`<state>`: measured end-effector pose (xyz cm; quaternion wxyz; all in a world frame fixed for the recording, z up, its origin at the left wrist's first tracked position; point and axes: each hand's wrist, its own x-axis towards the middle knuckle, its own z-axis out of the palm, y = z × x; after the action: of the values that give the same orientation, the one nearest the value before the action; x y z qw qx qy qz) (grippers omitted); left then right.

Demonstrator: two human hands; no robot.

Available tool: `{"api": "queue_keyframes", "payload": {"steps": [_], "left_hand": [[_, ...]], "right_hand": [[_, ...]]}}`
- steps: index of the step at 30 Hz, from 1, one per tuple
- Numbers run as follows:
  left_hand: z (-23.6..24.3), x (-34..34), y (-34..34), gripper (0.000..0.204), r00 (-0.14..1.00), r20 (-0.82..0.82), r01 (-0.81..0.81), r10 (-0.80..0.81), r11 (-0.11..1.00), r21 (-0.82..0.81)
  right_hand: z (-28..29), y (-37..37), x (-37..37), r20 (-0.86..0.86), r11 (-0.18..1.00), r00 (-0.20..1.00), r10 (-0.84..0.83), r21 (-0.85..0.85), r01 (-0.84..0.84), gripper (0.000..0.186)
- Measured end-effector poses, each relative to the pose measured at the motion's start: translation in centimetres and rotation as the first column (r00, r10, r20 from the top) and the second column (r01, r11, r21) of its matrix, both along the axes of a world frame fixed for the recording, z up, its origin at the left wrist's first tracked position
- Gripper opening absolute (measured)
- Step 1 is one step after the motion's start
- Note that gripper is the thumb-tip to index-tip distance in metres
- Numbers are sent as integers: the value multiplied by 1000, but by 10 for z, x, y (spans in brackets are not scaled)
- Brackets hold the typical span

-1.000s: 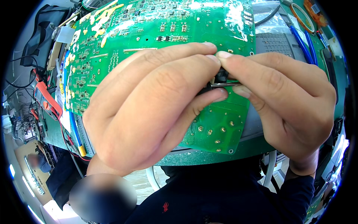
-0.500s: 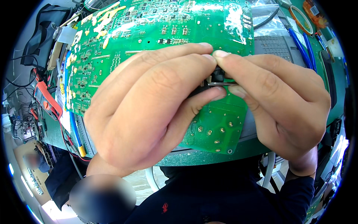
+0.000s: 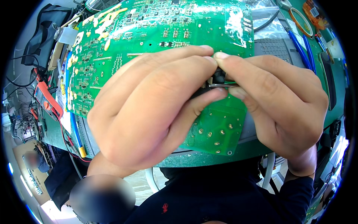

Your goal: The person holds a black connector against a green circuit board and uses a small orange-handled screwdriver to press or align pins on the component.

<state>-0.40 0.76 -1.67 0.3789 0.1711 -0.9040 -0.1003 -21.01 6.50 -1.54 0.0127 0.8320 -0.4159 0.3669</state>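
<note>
My left hand (image 3: pixel 149 104) is closed around a small black component (image 3: pixel 219 75), with thumb and fingertips at its left side, over a large green circuit board (image 3: pixel 220 119). My right hand (image 3: pixel 283 100) pinches at the same component from the right, its index fingertip meeting my left fingertips above it. A thin metal tool or pin (image 3: pixel 220 85) lies crosswise between my right finger and thumb and runs into the component; exactly which it is, I cannot tell. My fingers hide much of the component and where it meets the board.
A red multimeter (image 3: pixel 48 100) with leads and a blue-handled tool (image 3: pixel 76 138) lie left. Blue pliers (image 3: pixel 301 48), a tape roll (image 3: pixel 301 19) and a plastic bag (image 3: pixel 264 18) are at right. The mat's front edge (image 3: pixel 201 158) is near my body. A blurred person (image 3: pixel 33 160) appears far left.
My right hand has shifted slightly to the left and my left hand a little to the right. Both still hold the small black component in much the same grip.
</note>
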Motion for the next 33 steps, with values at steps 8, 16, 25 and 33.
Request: {"api": "queue_keyframes", "payload": {"steps": [8, 16, 25, 33], "left_hand": [[1, -1, 0, 36, 1000, 20, -24, 23, 998, 64], [3, 0, -2, 34, 999, 51, -1, -6, 991, 137], [0, -2, 1, 31, 997, 52, -59, 54, 993, 104], [-1, -2, -1, 32, 999, 28, -20, 17, 996, 89]], "right_hand": [[-30, -8, 10, 269, 991, 963, 19, -135, 19, 31], [-1, -3, 0, 21, 998, 1000, -20, 61, 19, 32], [2, 2, 4, 52, 981, 995, -82, 178, 71, 34], [4, 3, 2, 109, 969, 991, -75, 243, 47, 33]]}}
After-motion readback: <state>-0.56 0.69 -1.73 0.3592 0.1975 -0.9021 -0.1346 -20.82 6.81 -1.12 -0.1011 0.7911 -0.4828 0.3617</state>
